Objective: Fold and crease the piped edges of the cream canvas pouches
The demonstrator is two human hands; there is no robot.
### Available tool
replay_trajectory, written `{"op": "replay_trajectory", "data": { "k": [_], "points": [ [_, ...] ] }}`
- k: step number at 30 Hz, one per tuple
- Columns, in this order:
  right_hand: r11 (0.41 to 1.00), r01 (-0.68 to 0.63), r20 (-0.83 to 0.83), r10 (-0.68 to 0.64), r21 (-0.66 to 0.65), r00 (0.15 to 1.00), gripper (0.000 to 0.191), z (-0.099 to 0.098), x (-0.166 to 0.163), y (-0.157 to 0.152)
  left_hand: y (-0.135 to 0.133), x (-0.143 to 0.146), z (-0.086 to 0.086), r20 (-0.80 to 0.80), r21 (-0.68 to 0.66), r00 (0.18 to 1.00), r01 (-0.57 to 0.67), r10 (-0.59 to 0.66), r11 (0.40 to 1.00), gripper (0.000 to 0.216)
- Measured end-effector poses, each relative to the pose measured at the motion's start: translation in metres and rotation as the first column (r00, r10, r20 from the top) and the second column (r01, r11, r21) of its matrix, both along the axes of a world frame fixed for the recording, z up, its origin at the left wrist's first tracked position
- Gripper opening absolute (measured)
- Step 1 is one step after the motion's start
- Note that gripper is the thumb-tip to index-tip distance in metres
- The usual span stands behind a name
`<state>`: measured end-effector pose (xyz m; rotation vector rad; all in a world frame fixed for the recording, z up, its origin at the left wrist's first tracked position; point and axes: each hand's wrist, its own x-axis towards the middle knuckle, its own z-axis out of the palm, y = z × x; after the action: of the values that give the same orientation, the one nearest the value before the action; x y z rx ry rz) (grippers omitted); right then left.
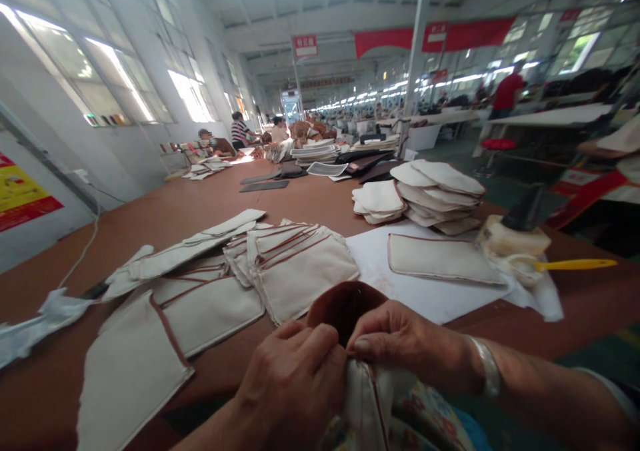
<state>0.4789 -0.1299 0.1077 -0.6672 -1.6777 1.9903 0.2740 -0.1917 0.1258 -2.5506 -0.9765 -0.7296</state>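
Currently L hand (296, 374) & R hand (407, 341) pinching cream pc (359, 398); brn-trimmed panels (305, 274) nrby.

A brown leather piece (327, 303), cream panels (313, 274) edged in brown, a reddish-brown table (200, 200), a silver bracelet (486, 366), a multicoloured floral cloth (434, 416).

A long red cloth banner (477, 36) hangs behind a slim pale pole (413, 71); a round red-topped stool (499, 144) stands at right.
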Motion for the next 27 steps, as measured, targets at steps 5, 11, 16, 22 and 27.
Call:
{"op": "replay_trajectory", "data": {
  "k": [5,11,16,22,27],
  "points": [
    [1.0,-0.018,0.021,0.018,0.005,1.0,0.038,0.001,0.0,0.001,-0.005,-0.001,-0.013,-0.034,0.184,0.999,0.029,-0.023,0.983,0.016],
    [0.846,-0.131,0.236,0.006,0.517,0.972,0.012,0.016,0.009,0.006,-0.007,-0.011,0.0,0.144,-0.106,0.986,0.104,-0.089,0.989,0.016],
    [0.766,-0.161,0.218,0.028,0.622,0.975,0.014,0.024,0.01,0.005,0.002,-0.003,0.025,0.298,-0.793,0.932,0.121,0.207,0.597,0.033],
    [0.585,-0.219,0.176,0.13,0.781,0.976,0.022,0.026,0.007,0.017,0.007,0.008,0.014,0.311,-0.918,0.91,0.213,0.274,0.335,0.038],
    [0.596,0.041,0.058,-0.147,0.802,0.987,0.032,0.054,0.026,0.041,0.013,0.007,0.019,0.413,-0.734,0.828,0.056,0.379,0.677,0.038]
  ]
}}
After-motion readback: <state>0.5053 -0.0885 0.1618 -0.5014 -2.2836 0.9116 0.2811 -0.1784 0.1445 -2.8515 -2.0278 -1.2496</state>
